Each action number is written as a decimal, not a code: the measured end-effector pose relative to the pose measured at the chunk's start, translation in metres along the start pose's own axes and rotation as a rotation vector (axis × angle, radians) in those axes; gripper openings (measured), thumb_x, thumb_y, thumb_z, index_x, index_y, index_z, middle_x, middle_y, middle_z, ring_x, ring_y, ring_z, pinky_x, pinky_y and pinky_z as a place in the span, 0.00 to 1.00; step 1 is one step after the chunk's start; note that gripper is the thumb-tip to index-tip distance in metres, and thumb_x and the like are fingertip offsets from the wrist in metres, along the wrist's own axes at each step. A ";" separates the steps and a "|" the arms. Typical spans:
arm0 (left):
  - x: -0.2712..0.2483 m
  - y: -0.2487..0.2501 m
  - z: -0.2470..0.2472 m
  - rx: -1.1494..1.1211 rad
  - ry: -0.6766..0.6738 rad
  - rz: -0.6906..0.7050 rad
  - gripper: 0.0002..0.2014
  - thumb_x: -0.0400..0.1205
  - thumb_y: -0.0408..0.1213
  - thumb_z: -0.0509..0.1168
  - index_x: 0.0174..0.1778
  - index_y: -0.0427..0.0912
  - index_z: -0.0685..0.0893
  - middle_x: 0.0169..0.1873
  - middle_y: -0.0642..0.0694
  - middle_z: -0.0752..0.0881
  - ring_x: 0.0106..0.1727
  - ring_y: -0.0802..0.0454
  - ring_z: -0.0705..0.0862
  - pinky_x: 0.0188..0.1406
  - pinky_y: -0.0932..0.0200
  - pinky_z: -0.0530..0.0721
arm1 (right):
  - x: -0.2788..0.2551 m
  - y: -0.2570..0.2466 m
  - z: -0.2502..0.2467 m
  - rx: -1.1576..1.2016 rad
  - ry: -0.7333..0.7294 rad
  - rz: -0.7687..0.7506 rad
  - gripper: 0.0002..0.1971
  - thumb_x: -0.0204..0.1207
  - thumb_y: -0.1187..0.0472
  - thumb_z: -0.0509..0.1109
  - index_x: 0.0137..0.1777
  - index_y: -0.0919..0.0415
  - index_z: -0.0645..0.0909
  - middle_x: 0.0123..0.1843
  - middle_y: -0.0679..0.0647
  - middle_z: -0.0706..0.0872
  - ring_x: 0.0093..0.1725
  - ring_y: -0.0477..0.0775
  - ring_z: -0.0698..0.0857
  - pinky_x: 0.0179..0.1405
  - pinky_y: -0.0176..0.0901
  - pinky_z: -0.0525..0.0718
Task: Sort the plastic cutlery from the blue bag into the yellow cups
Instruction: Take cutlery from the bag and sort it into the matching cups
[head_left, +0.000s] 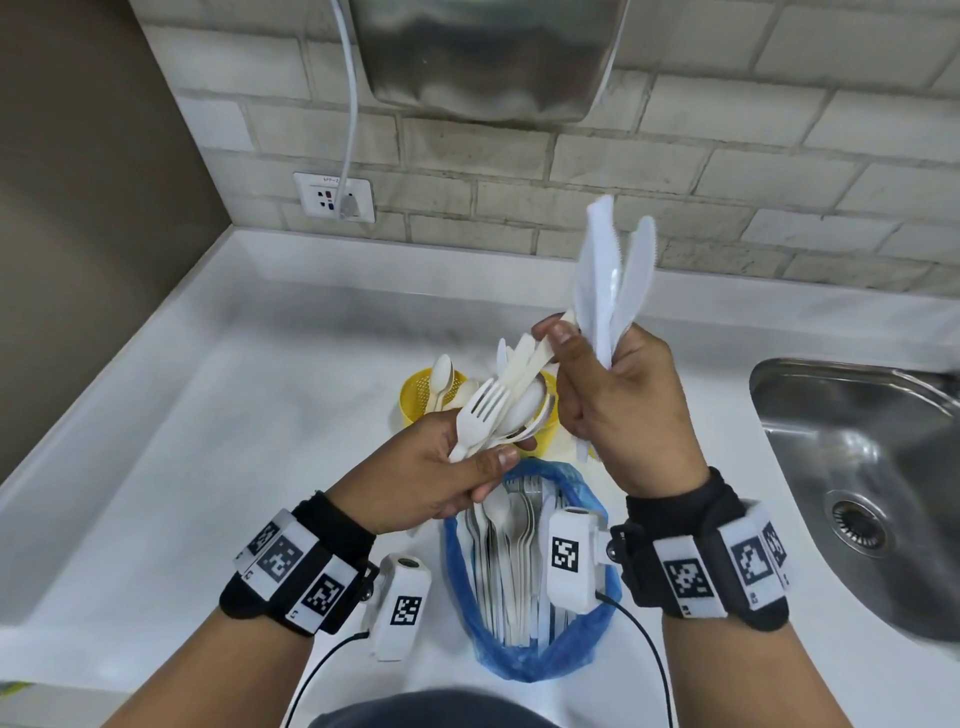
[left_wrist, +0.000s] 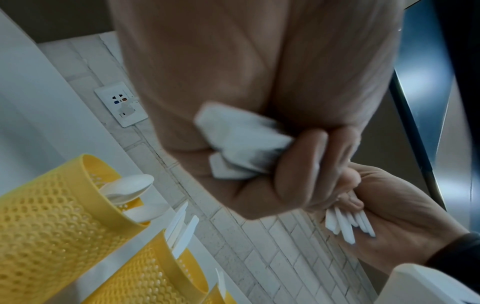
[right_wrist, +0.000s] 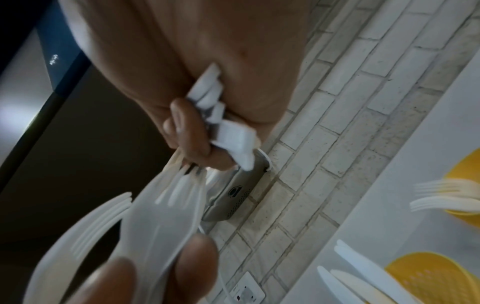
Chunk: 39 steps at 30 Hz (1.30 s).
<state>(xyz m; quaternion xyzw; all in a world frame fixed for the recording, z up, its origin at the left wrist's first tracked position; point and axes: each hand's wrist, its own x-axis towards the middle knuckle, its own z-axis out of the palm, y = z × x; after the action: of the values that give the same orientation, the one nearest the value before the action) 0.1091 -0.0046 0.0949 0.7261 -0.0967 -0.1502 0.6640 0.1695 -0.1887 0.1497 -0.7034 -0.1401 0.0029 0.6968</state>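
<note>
Our left hand (head_left: 441, 467) grips mixed forks and spoons (head_left: 498, 405); our right hand (head_left: 618, 395) clasps knives (head_left: 613, 280) while pinching one more. Overfull fists could spill cutlery beside the yellow cups (head_left: 421, 397).

The right hand (right_wrist: 197, 86) filled the upper part of the view, its fingers (right_wrist: 187, 131) curled round a bundle of white handle ends (right_wrist: 226, 127) that stuck out below the palm. In front of it the left hand's fingertips (right_wrist: 192, 265) pinched a blurred bunch of white forks (right_wrist: 166, 207), whose prongs reached up to the right hand. Behind them was a wall of pale bricks (right_wrist: 363, 107) with a grey device (right_wrist: 233, 195) mounted on it and a white socket (right_wrist: 246, 292) lower down. On the white counter (right_wrist: 405, 185) at the right stood two yellow cups: the upper cup (right_wrist: 465, 164) held forks, the lower cup (right_wrist: 426, 277) held knives (right_wrist: 345, 281).
</note>
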 end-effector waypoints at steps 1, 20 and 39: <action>0.000 -0.001 0.000 -0.001 0.004 0.001 0.12 0.89 0.42 0.64 0.64 0.46 0.87 0.29 0.44 0.76 0.23 0.54 0.68 0.21 0.61 0.67 | 0.001 0.000 0.000 0.051 0.035 0.007 0.11 0.90 0.62 0.66 0.49 0.65 0.87 0.20 0.50 0.71 0.19 0.48 0.65 0.22 0.39 0.64; -0.001 0.006 0.008 -0.061 -0.041 0.017 0.11 0.87 0.46 0.62 0.47 0.62 0.90 0.27 0.42 0.72 0.23 0.54 0.66 0.20 0.63 0.64 | 0.001 -0.004 -0.008 0.531 0.258 0.145 0.11 0.92 0.62 0.59 0.52 0.66 0.80 0.45 0.61 0.91 0.44 0.66 0.93 0.48 0.66 0.92; -0.012 0.006 0.013 -0.092 0.160 -0.039 0.12 0.84 0.47 0.72 0.37 0.47 0.83 0.27 0.42 0.61 0.27 0.51 0.59 0.29 0.53 0.57 | 0.002 -0.006 -0.028 0.859 0.608 0.093 0.16 0.90 0.47 0.63 0.41 0.52 0.71 0.27 0.48 0.63 0.21 0.48 0.62 0.16 0.34 0.63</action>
<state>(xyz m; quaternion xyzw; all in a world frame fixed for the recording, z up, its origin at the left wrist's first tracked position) 0.0940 -0.0131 0.1013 0.7063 -0.0221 -0.1089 0.6991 0.1757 -0.2153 0.1571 -0.3291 0.1133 -0.1132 0.9306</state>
